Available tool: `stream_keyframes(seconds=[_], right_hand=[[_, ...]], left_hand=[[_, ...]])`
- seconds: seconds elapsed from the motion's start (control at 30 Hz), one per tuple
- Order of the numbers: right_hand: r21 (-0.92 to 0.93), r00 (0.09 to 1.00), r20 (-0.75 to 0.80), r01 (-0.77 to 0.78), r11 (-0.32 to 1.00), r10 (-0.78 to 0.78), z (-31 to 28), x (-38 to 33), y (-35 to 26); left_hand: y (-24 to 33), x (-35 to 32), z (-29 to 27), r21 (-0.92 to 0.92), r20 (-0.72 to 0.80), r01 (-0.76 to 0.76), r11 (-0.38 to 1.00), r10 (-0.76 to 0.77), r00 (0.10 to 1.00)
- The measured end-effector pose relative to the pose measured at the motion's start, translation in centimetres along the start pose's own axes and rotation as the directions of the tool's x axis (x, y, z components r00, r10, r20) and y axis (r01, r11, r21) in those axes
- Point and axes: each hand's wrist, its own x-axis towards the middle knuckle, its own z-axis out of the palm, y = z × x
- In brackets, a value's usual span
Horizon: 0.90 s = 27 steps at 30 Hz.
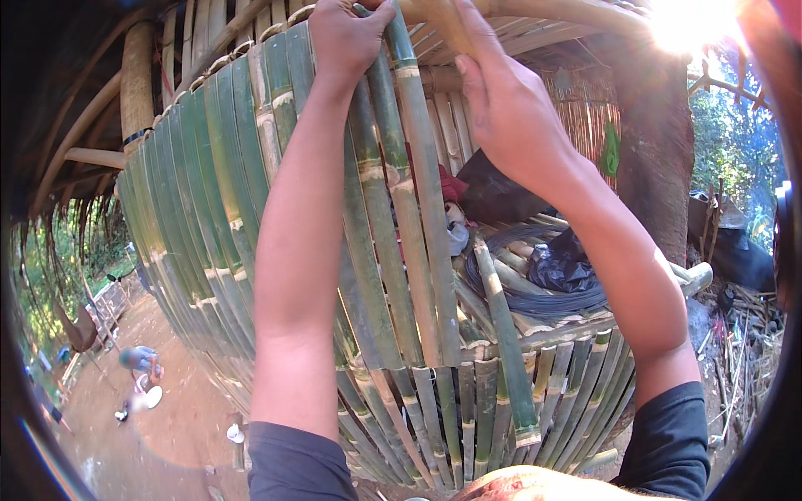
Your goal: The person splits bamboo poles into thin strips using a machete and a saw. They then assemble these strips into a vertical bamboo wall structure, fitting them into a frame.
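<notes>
Bamboo wall, two hands raised at its top.
Left hand (347,37) pinches one green bamboo slat (415,167) at the wall's upper edge; right hand (501,100), fingers together, presses the pale crossbar (535,10) alongside.

My left hand (347,37) and right hand (501,100) are bare; dark grey sleeves cover my upper arms, at 6 and 5 o'clock.

Under my left hand (347,37) stands a green split bamboo slat (418,192), upright, leaning slightly, pale at its joints. Its top sits pinched in my fingers; the rest runs down below my wrist, flush beside neighbouring slats (209,167).
</notes>
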Motion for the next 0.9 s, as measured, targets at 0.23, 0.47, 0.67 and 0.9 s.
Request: stream_keyframes(seconds=[0.23,0.47,0.67,0.9], right_hand=[[-0.061,0.991,0.104,-0.080,0.995,0.086,0.6,1.1,-1.6],[-0.023,1.000,-0.025,-0.011,1.000,0.011,1.5,0.4,1.0],[-0.090,0.994,0.069,-0.083,0.992,0.090,1.5,0.2,0.8],[-0.031,0.993,0.007,-0.114,0.993,0.114,1.2,0.5,-0.2]], left_hand=[[-0.8,0.0,0.1,0.012,-0.009,-0.008,1.000,0.008,1.000],[-0.3,0.1,0.0,0.019,-0.023,-0.070,0.997,0.071,0.997],[-0.4,0.0,0.2,-0.055,-0.003,0.009,0.998,-0.009,1.000],[0.1,-0.1,-0.2,0.033,-0.004,-0.050,0.998,0.051,0.999]])
